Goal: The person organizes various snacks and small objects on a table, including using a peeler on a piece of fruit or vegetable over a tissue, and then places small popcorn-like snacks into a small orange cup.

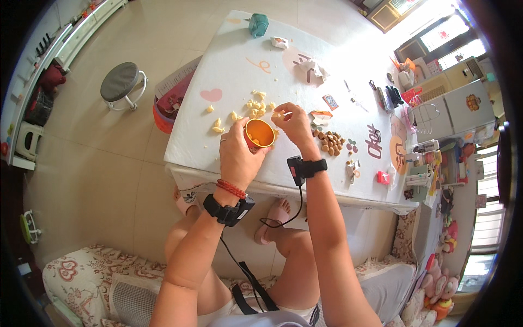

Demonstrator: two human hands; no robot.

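My left hand grips a small round container, orange-yellow inside with a red outer wall, and its open mouth is tilted toward me. A few pale yellow pieces lie at its bottom. Just right of it, my right hand pinches a pale yellow snack piece between thumb and fingers. Beyond the container sits a loose pile of pale yellow snack pieces, with a few single ones to the left. A heap of brown nut-like pieces lies right of my right wrist.
The table has a printed white cover. On it are a teal container, crumpled tissue, small packets, a red box and a wire rack. A bin and round stool stand left.
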